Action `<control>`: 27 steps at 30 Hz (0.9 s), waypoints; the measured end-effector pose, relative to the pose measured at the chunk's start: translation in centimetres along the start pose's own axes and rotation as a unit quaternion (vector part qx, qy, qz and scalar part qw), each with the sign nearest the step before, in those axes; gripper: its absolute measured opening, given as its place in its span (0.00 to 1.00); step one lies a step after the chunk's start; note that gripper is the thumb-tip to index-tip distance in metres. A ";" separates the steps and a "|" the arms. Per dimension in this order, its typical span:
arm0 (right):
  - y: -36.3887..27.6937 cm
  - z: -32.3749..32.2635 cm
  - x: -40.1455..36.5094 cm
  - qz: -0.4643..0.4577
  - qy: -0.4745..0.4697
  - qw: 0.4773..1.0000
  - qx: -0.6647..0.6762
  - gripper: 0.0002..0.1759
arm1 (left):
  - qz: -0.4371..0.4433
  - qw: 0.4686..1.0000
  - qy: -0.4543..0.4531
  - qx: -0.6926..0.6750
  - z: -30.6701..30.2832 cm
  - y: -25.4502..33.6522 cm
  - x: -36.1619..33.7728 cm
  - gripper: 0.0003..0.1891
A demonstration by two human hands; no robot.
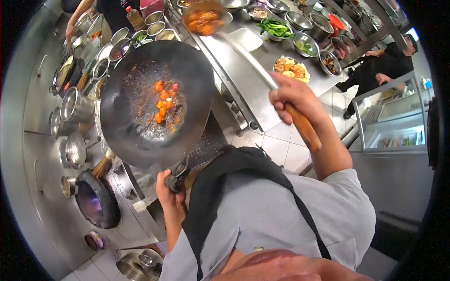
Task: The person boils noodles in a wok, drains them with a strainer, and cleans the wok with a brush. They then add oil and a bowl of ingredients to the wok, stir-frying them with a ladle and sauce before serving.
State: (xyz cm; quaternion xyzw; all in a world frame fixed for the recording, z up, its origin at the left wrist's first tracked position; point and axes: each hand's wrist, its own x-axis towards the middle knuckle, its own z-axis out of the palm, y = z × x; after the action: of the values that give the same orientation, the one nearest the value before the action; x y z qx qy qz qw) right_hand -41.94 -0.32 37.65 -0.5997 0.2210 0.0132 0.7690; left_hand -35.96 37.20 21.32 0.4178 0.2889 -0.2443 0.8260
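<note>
Presently the left hand [169, 189] is closed tight around a dark cloth [178, 174] wrapped over the handle of the wok [136, 75]; fingers are fully curled, with no gap visible. The wok is held up off the stove, tilted so that its inside faces the camera. It sits between the stove range on the left and the steel counter [243, 79] on the right. A small cluster of orange food pieces [164, 105] and a film of sauce lie on its inner surface.

The right hand [297, 98] is clenched on the wooden handle [304, 129] of a ladle [205, 19]. The handle end sticks out below the fist, and the metal shaft runs up and left across the counter. The ladle's bowl is blurred; it holds orange food and hangs above the far end of the counter, well apart from the wok.

On the counter near the right hand stands a plate of food [291, 69]. Farther off is a bowl of greens [275, 28], among other metal bowls. Below the wok, a burner [96, 199] shows a flame. A strainer [76, 149] and a bamboo brush [103, 165] lie just beside it. Seasoning containers [122, 40] line the range beyond the wok. A co-worker in black [389, 61] stands at upper right, behind a glass cabinet [391, 114].
</note>
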 end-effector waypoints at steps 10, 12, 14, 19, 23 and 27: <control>9.1 -6.8 11.8 -0.028 0.220 0.910 -0.351 0.40 | -0.001 0.998 0.050 0.034 -0.8 -0.9 1.0 0.16; 9.6 -7.1 12.1 0.011 0.218 0.895 -0.389 0.42 | 0.026 0.997 0.073 0.008 -0.8 -1.3 1.4 0.15; 11.8 -8.1 13.3 -0.055 0.257 0.826 -0.498 0.43 | 0.010 0.997 0.081 -0.001 -0.2 -0.6 1.2 0.08; 11.0 -7.8 13.4 0.000 0.251 0.816 -0.521 0.44 | -0.007 0.993 0.109 0.037 -1.0 -0.7 2.3 0.09; 11.6 -9.0 15.2 -0.005 0.268 0.780 -0.565 0.44 | -0.016 0.992 0.127 0.013 0.0 -0.5 2.6 0.10; 12.7 -10.1 16.7 -0.012 0.310 0.756 -0.576 0.44 | -0.030 0.987 0.139 0.078 -1.7 0.1 3.5 0.10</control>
State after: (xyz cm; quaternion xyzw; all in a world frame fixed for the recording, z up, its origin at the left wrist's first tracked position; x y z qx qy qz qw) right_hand -33.82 -10.22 18.20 -0.9035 0.3901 -0.0580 0.1679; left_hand -33.88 38.16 18.19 0.5018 0.3935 -0.2307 0.7349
